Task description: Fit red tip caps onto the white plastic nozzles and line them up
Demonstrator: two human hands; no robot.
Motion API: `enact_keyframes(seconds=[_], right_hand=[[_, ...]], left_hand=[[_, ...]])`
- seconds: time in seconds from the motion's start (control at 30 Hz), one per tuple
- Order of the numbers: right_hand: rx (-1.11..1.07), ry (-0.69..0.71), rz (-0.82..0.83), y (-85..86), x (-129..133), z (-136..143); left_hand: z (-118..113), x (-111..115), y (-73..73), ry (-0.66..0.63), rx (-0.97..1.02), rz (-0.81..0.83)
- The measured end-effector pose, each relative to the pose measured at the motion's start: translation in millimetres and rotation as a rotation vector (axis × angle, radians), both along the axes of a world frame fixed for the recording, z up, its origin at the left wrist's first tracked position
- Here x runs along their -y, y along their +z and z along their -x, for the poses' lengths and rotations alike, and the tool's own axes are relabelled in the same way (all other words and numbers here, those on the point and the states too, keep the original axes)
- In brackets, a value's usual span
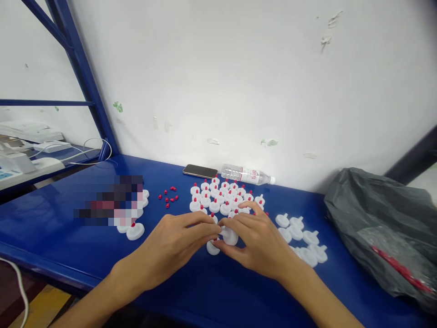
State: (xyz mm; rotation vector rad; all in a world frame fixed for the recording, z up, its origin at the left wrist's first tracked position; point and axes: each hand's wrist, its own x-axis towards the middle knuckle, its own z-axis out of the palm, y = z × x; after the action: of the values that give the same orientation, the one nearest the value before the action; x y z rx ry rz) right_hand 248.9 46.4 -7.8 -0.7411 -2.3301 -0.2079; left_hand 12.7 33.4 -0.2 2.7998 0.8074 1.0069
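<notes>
In front of me my right hand is closed round a white nozzle cap, a round lid with a thin spout, tilted so the spout points left. The fingers of my left hand are pinched together at the spout's end; what lies between them is hidden. Just below my fingertips stands a white cap with a red tip. Behind my hands several more white caps with red tips stand upright in a close group. To the right lie several white caps without red tips.
Several loose red tips lie left of the group. More white caps sit further left beside a blurred patch. A phone and a clear bottle lie by the wall. A dark plastic bag bulges at the right.
</notes>
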Motion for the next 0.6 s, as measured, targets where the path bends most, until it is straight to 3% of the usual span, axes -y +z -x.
enact_keyframes(seconds=[0.2, 0.37, 0.6], right_hand=[[-0.007, 0.004, 0.025, 0.7, 1.0, -0.9], [-0.024, 0.006, 0.043, 2.0, 1.0, -2.3], [0.018, -0.008, 0.043, 5.2, 2.5, -3.1]], left_hand=[[-2.1, 1.9, 0.7, 0.041, -0.018, 0.026], [-1.6, -4.1, -3.2, 0.179, 0.085, -0.014], [-1.3, -7.3, -1.8, 0.246, -0.063, 0.026]])
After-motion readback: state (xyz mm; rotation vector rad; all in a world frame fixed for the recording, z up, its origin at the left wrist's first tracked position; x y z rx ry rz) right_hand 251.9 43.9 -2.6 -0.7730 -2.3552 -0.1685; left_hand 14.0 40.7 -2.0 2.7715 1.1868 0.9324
